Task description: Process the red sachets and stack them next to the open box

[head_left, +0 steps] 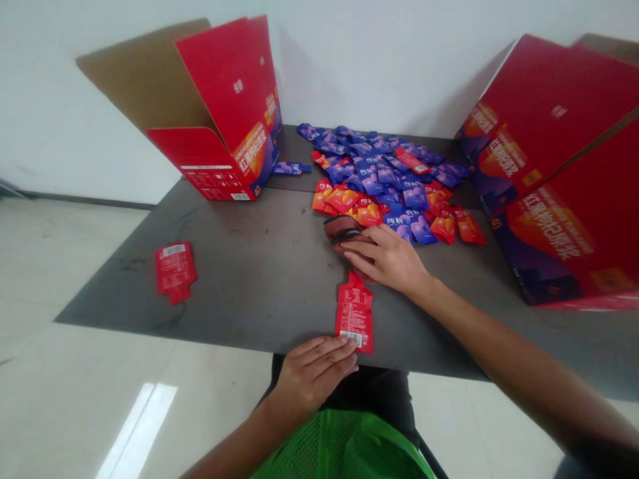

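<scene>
A red spouted pouch lies near the table's front edge, its printed back and barcode facing up and its spout pointing away from me. My left hand holds the barcode end with its fingers together; the thumb is hidden. In my right hand is a bunched reddish-brown cloth with black edging, closed under the fingers. The cloth is at the spout end of the pouch and hides its tip. Farther left, a second red pouch lies alone with its barcode up and its spout toward me.
A pile of purple and red-orange pouches spreads along the back by the wall. One open red carton stands at the back left. Another large red carton occupies the right side. The grey table ends close to my body.
</scene>
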`<state>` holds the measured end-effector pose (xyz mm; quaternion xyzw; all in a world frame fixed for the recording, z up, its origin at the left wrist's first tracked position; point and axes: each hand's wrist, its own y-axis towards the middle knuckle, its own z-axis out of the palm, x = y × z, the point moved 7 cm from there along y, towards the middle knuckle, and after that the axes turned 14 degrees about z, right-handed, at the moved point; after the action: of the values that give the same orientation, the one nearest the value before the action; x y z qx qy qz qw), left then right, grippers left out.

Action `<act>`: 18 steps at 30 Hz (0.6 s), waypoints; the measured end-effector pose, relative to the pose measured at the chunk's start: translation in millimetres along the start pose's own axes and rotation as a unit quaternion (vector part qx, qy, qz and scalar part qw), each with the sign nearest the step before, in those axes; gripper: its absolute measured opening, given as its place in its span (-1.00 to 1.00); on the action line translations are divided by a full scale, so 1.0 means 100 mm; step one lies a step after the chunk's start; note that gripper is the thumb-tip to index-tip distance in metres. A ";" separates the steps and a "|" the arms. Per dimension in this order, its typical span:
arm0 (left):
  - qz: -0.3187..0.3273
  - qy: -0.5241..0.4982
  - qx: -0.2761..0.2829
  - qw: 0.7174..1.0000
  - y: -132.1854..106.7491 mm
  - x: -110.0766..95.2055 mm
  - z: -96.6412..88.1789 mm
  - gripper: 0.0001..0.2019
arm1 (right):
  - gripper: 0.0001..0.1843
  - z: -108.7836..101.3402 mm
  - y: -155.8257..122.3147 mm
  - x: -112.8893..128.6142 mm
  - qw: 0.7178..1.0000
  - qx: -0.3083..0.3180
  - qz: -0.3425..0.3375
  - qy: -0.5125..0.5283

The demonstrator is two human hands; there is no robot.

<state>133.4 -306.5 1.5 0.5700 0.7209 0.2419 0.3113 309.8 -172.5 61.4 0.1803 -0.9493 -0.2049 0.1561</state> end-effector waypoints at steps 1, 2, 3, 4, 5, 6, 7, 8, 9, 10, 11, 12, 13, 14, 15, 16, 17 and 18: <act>0.001 -0.003 0.001 1.000 -0.01 0.00 0.01 -0.82 | -0.71 -0.07 -0.07 0.12 1.000 -0.012 -0.005 0.018; 0.001 -0.006 0.002 1.000 -0.01 0.00 0.02 -0.82 | -0.71 -0.13 -0.17 0.27 0.999 -0.016 -0.014 0.041; 0.000 -0.008 -0.001 1.000 -0.02 0.01 0.03 -0.83 | -0.71 -0.16 -0.30 0.42 0.997 -0.012 -0.030 0.063; -0.001 -0.009 -0.008 1.000 -0.03 0.01 0.02 -0.85 | -0.69 -0.14 -0.43 0.58 0.995 0.018 -0.055 0.080; -0.002 -0.009 -0.016 1.000 -0.03 0.01 0.02 -0.88 | -0.70 -0.10 -0.56 0.71 0.992 0.042 -0.076 0.097; -0.003 -0.010 -0.022 1.000 -0.03 0.01 0.01 -0.89 | -0.70 -0.06 -0.66 0.79 0.988 0.059 -0.086 0.111; -0.004 -0.011 -0.024 1.000 -0.03 0.02 0.01 -0.89 | -0.70 -0.02 -0.72 0.82 0.986 0.070 -0.088 0.122; -0.005 -0.014 -0.021 1.000 -0.03 0.02 0.01 -0.89 | -0.71 0.03 -0.74 0.79 0.986 0.070 -0.080 0.129; -0.004 -0.017 -0.015 1.000 -0.03 0.02 0.02 -0.87 | -0.71 0.08 -0.71 0.71 0.987 0.066 -0.068 0.130; -0.004 -0.020 -0.008 1.000 -0.03 0.01 0.02 -0.85 | -0.71 0.13 -0.65 0.61 0.989 0.063 -0.054 0.124; -0.003 -0.021 -0.004 1.000 -0.03 0.01 0.03 -0.83 | -0.71 0.18 -0.57 0.49 0.991 0.061 -0.045 0.114; -0.002 -0.021 -0.004 1.000 -0.03 0.01 0.02 -0.82 | -0.71 0.21 -0.47 0.37 0.993 0.059 -0.037 0.100; -0.001 -0.020 -0.005 1.000 -0.03 0.01 0.02 -0.82 | -0.72 0.24 -0.37 0.25 0.994 0.058 -0.029 0.082; 0.000 -0.017 -0.006 1.000 -0.03 0.00 0.01 -0.83 | -0.72 0.24 -0.26 0.14 0.996 0.056 -0.023 0.061; 0.000 -0.014 -0.006 1.000 -0.03 0.00 0.01 -0.83 | -0.72 0.23 -0.17 0.06 0.998 0.049 -0.021 0.037; -0.002 -0.011 -0.006 1.000 -0.03 0.00 0.01 -0.83 | -0.72 0.19 -0.10 0.02 0.999 0.040 -0.020 0.015; -0.003 -0.009 -0.007 1.000 -0.03 0.01 0.01 -0.83 | -0.72 0.12 -0.06 0.02 0.999 0.027 -0.020 -0.001; -0.005 -0.010 -0.007 1.000 -0.03 0.01 0.02 -0.83 | -0.72 0.05 -0.05 0.05 1.000 0.012 -0.019 -0.007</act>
<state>132.4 -306.5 -2.4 0.5668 0.7187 0.2393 0.3238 304.9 -177.2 56.2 0.1987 -0.9491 -0.1980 0.1435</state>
